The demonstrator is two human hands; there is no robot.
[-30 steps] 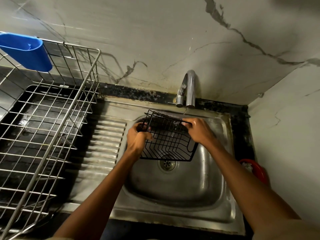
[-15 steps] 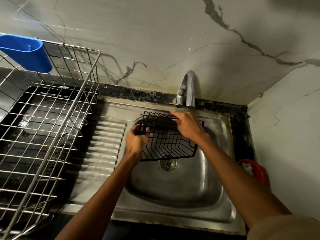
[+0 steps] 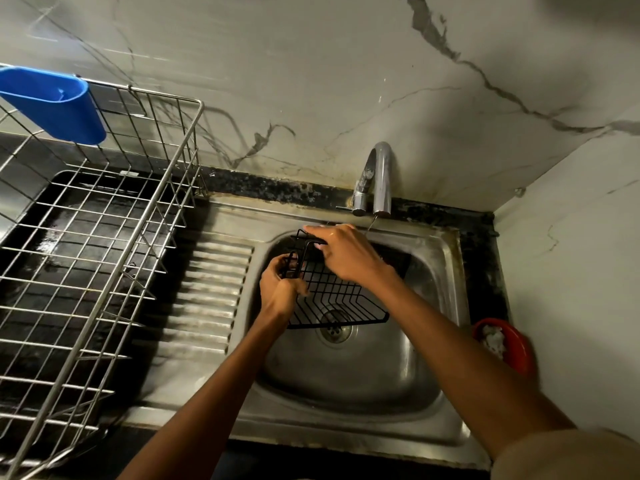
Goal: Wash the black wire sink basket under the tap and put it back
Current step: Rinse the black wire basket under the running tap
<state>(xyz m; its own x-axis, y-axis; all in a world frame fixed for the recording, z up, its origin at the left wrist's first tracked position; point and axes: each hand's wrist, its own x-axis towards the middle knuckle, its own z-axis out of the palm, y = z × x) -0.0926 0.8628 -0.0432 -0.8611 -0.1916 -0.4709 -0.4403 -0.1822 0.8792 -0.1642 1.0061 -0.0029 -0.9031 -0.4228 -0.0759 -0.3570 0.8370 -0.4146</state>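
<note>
Both arms reaching in over the sink (image 3: 433, 403). Left hand (image 3: 277, 292) curled round the near-left corner of the black wire basket (image 3: 339, 299), fingers hooked through the wires. Right hand (image 3: 349, 254) just past it, fingers bent over the far rim, gripping. Basket tilted above the drain (image 3: 336, 329). Beyond the right fingertips, tap (image 3: 377, 181) dribbling 1 thin stream.

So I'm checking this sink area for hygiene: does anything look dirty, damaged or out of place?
Yes: the black strip between wall and steel sink is blotchy, with brownish staining near the tap. The black wire basket looks intact.
</note>
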